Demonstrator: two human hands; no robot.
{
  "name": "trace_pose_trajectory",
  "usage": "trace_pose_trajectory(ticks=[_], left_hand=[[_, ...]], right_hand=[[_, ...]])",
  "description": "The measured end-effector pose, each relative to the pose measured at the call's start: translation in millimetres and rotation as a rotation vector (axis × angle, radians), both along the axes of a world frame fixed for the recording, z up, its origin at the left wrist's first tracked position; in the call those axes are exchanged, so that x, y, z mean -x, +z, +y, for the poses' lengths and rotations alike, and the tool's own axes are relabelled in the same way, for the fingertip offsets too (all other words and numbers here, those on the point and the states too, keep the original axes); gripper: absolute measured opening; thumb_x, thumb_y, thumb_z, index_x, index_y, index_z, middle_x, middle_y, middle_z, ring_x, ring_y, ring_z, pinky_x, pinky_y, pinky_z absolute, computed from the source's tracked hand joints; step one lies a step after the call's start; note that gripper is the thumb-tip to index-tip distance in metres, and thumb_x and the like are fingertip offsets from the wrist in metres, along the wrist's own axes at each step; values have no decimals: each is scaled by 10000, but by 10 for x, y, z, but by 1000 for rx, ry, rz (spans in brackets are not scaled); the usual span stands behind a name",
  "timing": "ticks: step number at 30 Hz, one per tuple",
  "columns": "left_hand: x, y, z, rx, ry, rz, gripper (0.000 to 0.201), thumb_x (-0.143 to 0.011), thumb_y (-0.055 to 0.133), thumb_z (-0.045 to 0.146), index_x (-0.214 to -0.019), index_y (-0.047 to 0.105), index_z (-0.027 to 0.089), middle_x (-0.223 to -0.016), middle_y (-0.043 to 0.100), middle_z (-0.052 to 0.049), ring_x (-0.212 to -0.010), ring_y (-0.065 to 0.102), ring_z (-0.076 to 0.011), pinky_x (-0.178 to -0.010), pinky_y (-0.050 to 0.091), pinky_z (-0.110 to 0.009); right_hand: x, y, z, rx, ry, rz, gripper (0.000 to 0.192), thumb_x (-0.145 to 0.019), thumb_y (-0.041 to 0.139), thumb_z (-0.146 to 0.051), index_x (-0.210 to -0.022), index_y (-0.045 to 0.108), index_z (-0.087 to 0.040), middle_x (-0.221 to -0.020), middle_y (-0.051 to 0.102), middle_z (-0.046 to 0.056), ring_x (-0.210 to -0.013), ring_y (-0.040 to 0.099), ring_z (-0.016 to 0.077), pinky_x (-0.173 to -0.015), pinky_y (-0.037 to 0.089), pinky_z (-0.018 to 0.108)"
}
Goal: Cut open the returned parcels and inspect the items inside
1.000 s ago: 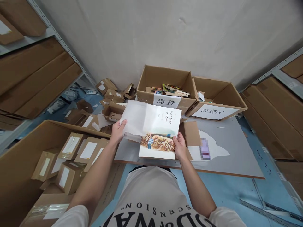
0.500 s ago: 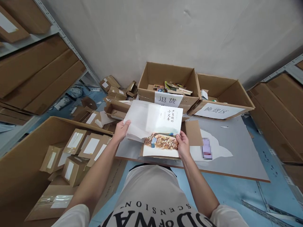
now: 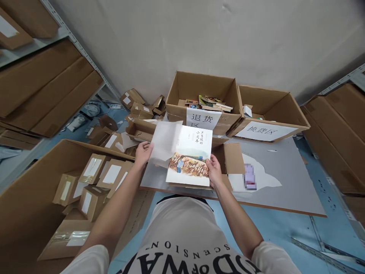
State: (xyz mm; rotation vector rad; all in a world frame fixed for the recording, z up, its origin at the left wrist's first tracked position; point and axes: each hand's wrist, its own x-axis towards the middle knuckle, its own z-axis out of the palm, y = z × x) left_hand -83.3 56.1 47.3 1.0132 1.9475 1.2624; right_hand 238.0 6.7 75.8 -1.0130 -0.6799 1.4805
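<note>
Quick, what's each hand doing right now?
Left hand: closed on the translucent wrapping sheet.
Right hand: closed on the right edge of the picture book.

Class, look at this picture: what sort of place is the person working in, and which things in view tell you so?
Probably a book warehouse's returns corner: metal shelving stacked with cartons, a big box of small labelled parcels, and two open labelled sorting boxes, one holding books.

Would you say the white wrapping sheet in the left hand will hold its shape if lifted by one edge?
Probably not: the wrapping sheet already bends where the left hand pinches it. It looks thin, translucent, likely light.
</note>
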Motion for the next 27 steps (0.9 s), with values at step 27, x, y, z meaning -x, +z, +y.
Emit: trace_pose_trajectory(ticks=[27], left_hand=[[-32,738,-754,-60,-84,-547,686,-575,816,413,-1151,542,160,-942,708,-84,-767,695,-214,-677,575,-335]], right_hand=[[916,220,523,-99,207,-68,752,-706,729,-462,-1363,415,-274,-1487,376,92,-1306,440,240,-1042,409,415]])
